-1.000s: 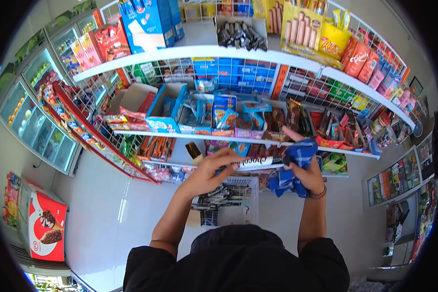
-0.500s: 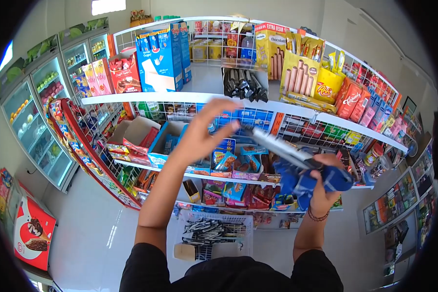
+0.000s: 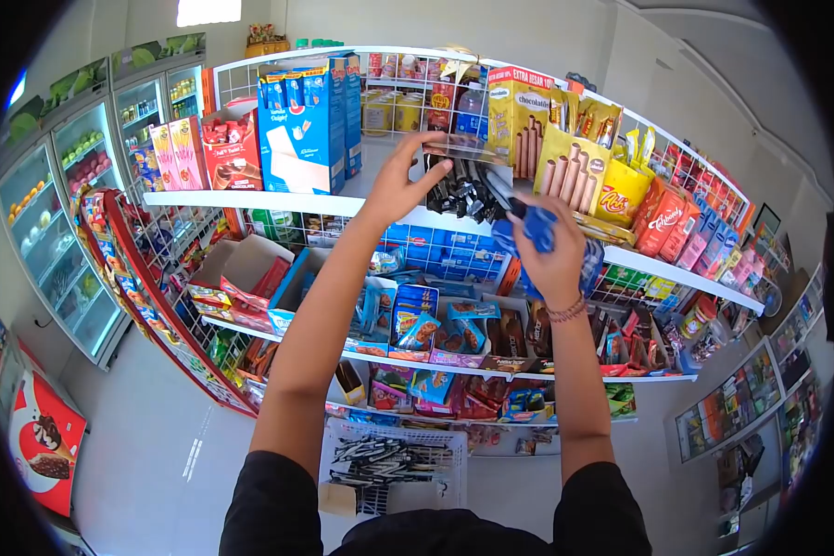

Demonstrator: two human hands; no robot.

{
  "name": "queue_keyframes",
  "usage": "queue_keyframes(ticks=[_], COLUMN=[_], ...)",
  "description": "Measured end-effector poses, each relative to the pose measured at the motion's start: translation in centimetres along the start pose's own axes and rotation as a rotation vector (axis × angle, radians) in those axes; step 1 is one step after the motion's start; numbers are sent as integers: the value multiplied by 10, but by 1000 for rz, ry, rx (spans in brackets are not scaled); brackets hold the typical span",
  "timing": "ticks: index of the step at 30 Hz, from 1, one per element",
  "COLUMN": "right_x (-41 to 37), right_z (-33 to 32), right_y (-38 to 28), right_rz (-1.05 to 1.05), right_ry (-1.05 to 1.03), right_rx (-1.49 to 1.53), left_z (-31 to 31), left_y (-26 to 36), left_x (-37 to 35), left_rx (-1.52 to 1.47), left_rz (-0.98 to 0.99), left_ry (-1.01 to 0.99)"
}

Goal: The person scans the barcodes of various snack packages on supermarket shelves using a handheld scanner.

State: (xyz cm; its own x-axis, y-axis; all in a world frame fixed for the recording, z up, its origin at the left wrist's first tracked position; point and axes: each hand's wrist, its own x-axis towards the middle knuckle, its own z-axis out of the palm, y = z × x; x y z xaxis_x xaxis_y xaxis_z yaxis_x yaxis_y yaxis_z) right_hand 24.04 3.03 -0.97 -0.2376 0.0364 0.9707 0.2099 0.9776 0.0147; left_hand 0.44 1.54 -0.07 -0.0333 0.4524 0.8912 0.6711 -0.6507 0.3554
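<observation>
A clear box (image 3: pixel 477 151) on the top white shelf holds several slim black-and-silver packets (image 3: pixel 459 193), standing close together and leaning. At its left edge is my left hand (image 3: pixel 408 181), with the thumb and fingers closed around the box's side. My right hand (image 3: pixel 551 255) grips a bunched dark blue cloth (image 3: pixel 533 232) beside the box's front right corner. One long slim packet (image 3: pixel 497 188) runs from the right fingertips into the box, among the others. Its lower end is hidden by my fingers and the cloth.
Blue wafer boxes (image 3: pixel 296 130) stand left of the clear box, yellow chocolate-stick packs (image 3: pixel 565 171) right of it. Lower shelves carry snack boxes (image 3: pixel 417 315). Near my body is a white basket (image 3: pixel 459 463) with several slim packets. A red rack (image 3: pixel 171 306) curves along the left.
My right hand has moved up and left, bringing the slim packet and cloth to the clear box. My left hand has risen from in front of the shelf to the box's left edge.
</observation>
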Motion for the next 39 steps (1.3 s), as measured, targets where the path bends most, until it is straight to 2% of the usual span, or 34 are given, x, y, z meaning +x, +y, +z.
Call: queue_keyframes(ticks=[1, 3, 7, 8, 9, 13, 15, 16, 19, 23, 25, 26, 27, 29, 30, 31, 32, 33, 34, 35, 36, 37, 38, 39], right_x=[2, 7, -8, -13, -16, -17, -12, -14, -19, -30, -48, -56, -65, -95, -114, -137, -169, -204, -229, -250, -271, -290, -303, -308], right_z=[4, 9, 0, 0, 1, 8, 14, 16, 22, 10, 5, 1, 2, 1, 5, 10, 9, 17, 16, 12, 7, 1, -4, -7], right_y=[-1, -6, -17, -18, -21, -35, -35, -31, -16, -31, -35, -42, -45, -56, -60, -63, -61, -63, -65, -67, -68, -69, -72, -76], right_rz=[8, 167, 242, 132, 134, 231, 344, 403, 376, 444, 489, 580, 474, 714, 761, 811, 899, 899, 1003, 1110, 1126, 1380, 1629, 1651], right_ry=[-5, -76, -69, -59, -62, -168, -206, -240, -291, -329, -396, -455, -462, -600, -619, -641, -783, -679, -676, -671, -684, -535, -378, -390], right_rx=[-2, -33, 54, 41, 49, 26, -11, 31, 151, 250, 415, 535, 554, 687, 716, 745, 619, 717, 754, 794, 806, 764, 702, 704], left_z=[0, 0, -3, -3, -3, -4, -4, -5, -6, -5, -5, -5, -5, -4, -4, -4, -6, -6, -6, -1, 12, 29, 46, 58], left_y=[-2, 0, -2, -2, -3, -2, -2, -3, -1, -3, -4, -3, 0, 4, 6, 8, 18, 24, 32, 35, 32, 48, 59, 68], left_x=[0, -3, -2, -1, -3, -3, -3, -2, -3, -3, -4, -4, -4, -6, -6, -11, -17, -25, -47, -79, -123, -171, -219, -264], left_rx=[59, 46, 26, 15, 3, -2, -4, -24, -54, -77, -80, -88, -88, -95, -82, -84, 16, 120, 128, 138, -102, -326, -401, -381], left_rz=[89, 71, 80, 88, 94, 87, 93, 77, 40, 21, -1, -18, -25, -18, 74, 56, 158, 260, 249, 191, 55, -118, -320, -501], left_ry=[-36, -52, -77, -80, -88, -110, -117, -128, -140, -145, -148, -153, -154, -115, -78, -79, 24, 126, 158, 240, 307, 383, 350, 137])
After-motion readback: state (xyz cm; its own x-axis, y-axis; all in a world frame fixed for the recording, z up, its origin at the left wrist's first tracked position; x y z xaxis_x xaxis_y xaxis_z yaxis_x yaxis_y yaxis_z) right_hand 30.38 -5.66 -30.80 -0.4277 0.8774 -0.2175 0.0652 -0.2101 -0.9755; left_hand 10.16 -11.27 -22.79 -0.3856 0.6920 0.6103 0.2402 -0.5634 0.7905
